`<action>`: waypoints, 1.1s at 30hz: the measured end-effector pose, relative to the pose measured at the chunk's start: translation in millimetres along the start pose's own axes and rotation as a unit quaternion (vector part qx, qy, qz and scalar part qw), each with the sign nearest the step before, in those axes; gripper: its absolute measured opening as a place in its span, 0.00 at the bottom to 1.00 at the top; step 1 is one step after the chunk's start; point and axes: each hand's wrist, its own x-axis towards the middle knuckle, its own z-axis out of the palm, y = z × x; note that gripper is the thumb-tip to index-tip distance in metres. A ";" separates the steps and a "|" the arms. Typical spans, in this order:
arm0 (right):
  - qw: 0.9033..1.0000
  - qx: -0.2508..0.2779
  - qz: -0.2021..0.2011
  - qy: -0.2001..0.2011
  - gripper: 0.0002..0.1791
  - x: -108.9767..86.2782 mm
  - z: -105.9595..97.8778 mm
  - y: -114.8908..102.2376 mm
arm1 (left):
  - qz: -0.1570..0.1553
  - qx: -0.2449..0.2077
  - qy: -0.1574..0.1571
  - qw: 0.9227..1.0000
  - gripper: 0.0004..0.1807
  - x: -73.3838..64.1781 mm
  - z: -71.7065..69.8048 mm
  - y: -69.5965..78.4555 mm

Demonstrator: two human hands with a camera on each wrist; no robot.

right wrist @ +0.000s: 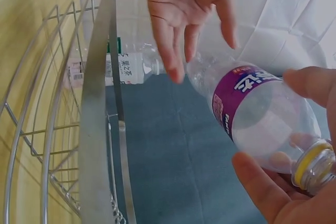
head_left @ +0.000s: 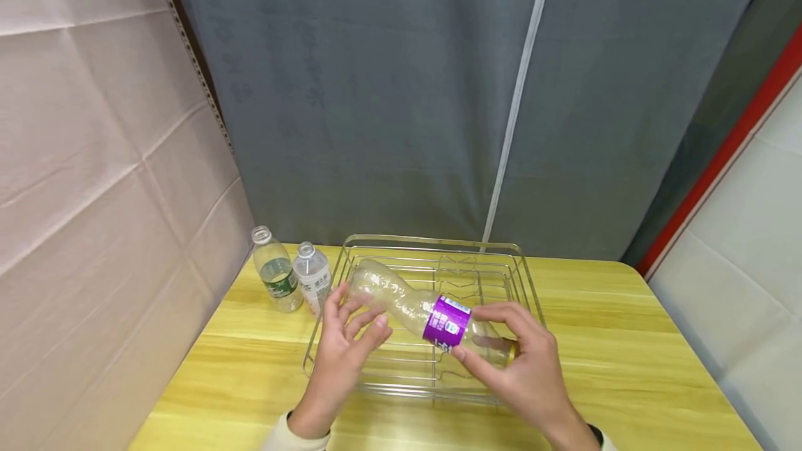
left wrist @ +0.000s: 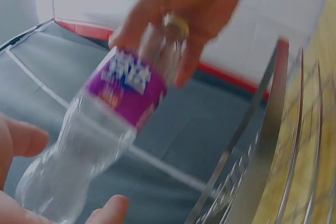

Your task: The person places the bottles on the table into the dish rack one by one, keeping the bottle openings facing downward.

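A clear plastic bottle (head_left: 447,323) with a purple label and a yellow ring at its neck is held tilted above a metal wire rack. My right hand (head_left: 523,360) grips it near the neck end, thumb and fingers on opposite sides below the label. At the base end, my left hand (head_left: 344,350) has its fingers spread and loosely bent. The left wrist view shows the bottle's base (left wrist: 58,182) between the left thumb and fingers; whether they touch it I cannot tell. No cap is visible on the neck (right wrist: 315,166) in the right wrist view.
The wire rack (head_left: 432,238) stands on a wood-grain table (head_left: 601,339). To its left are two upright uncapped bottles, one with a green label (head_left: 279,278), one with a white label (head_left: 313,280). A grey curtain (head_left: 376,89) hangs behind, with pale sheets at both sides.
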 end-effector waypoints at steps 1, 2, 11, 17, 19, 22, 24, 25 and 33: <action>1.000 -0.001 -0.001 0.005 0.27 0.0 1.5 0.1 | -0.009 -0.036 -0.004 0.999 0.49 -0.6 3.5 -0.2; 1.000 -0.004 -0.003 0.009 0.27 -0.1 3.1 0.1 | -0.017 -0.070 -0.007 0.997 0.50 -1.1 6.9 -0.5; 1.000 -0.010 0.004 0.014 0.28 -3.2 13.3 1.8 | -0.046 -0.199 0.009 0.979 0.51 0.7 32.6 0.3; 1.000 -0.014 0.008 0.019 0.28 -6.3 18.2 1.5 | -0.042 -0.206 0.020 0.977 0.55 0.3 39.5 -1.0; 1.000 -0.011 0.005 0.021 0.28 -6.8 20.2 1.2 | -0.035 -0.205 0.021 0.978 0.56 -0.3 40.2 -2.1; 1.000 -0.007 0.010 0.025 0.28 -8.2 22.9 0.9 | -0.026 -0.206 0.016 0.978 0.57 -0.8 40.3 -4.0; 1.000 -0.006 0.018 0.025 0.27 -9.5 24.0 1.1 | -0.022 -0.209 0.012 0.978 0.57 -0.9 40.3 -4.9; 0.999 -0.006 0.024 0.026 0.27 -10.1 24.1 1.3 | -0.021 -0.210 0.010 0.977 0.57 -0.9 40.2 -5.2; 0.999 -0.015 0.036 0.021 0.28 -11.9 24.4 4.4 | -0.030 -0.211 0.009 0.977 0.57 1.7 39.6 -6.5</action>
